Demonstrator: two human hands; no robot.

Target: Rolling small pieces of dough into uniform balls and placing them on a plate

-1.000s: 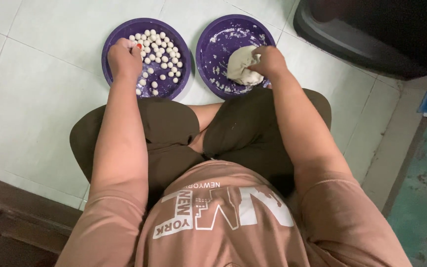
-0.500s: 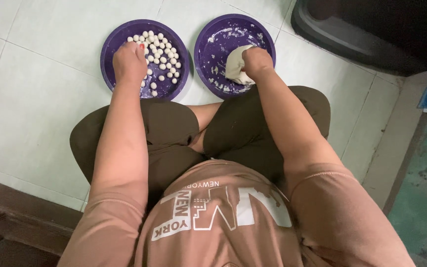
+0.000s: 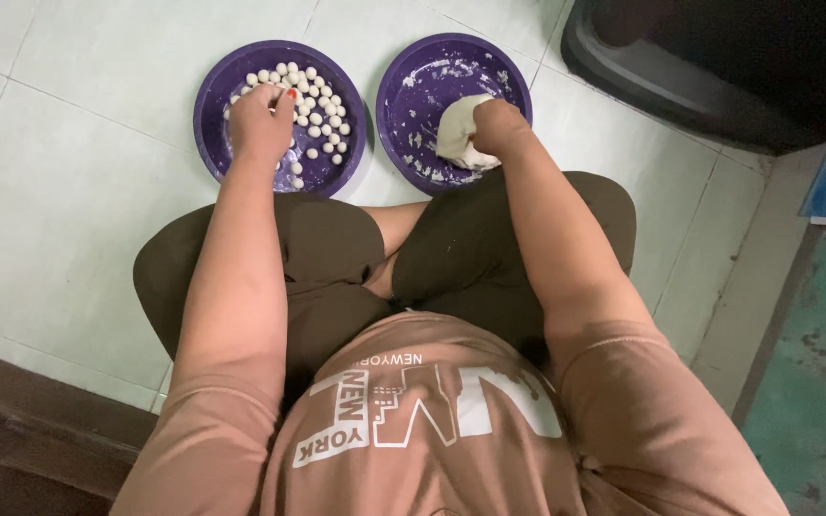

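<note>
While you sit cross-legged on the pale tiled floor (image 3: 69,191), two purple plates lie side by side at the far edge of your knees. Your left plate (image 3: 227,86) carries many small white dough balls (image 3: 322,110); your right plate (image 3: 504,81) is smeared with flour and holds the dough lump (image 3: 456,134). Your right hand (image 3: 497,124) clenches its grip on that lump. Your left hand (image 3: 260,124) rests among the balls, fingers pinched together; whether they grasp one, you cannot tell.
</note>
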